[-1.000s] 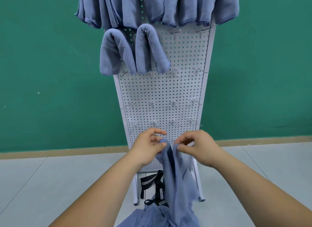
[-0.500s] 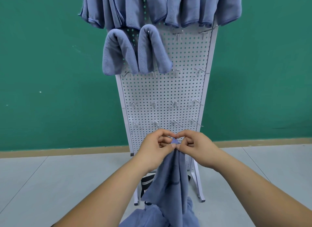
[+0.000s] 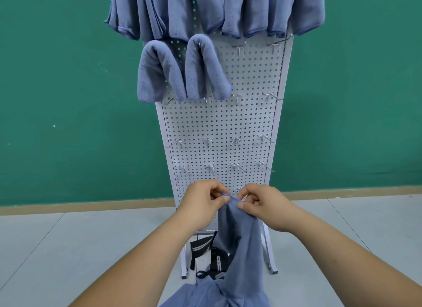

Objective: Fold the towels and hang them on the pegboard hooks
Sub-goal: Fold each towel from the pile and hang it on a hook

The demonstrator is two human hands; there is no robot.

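My one camera sits on my head and looks forward and slightly down, square onto the white pegboard [image 3: 219, 128] standing close before me against the green wall [image 3: 68, 89]. The wide lens bows its edges outward. My forearms enter from the bottom edge, nearest the lens; the board's top is cut off.

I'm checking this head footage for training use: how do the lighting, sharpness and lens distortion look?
Head view: lighting soft and even, no glare, only faint shadows on the floor; wide-angle bend splays the pegboard outward toward the top; the hands, left hand and right hand, pinching the towel are sharp; the top row of towels is cropped.
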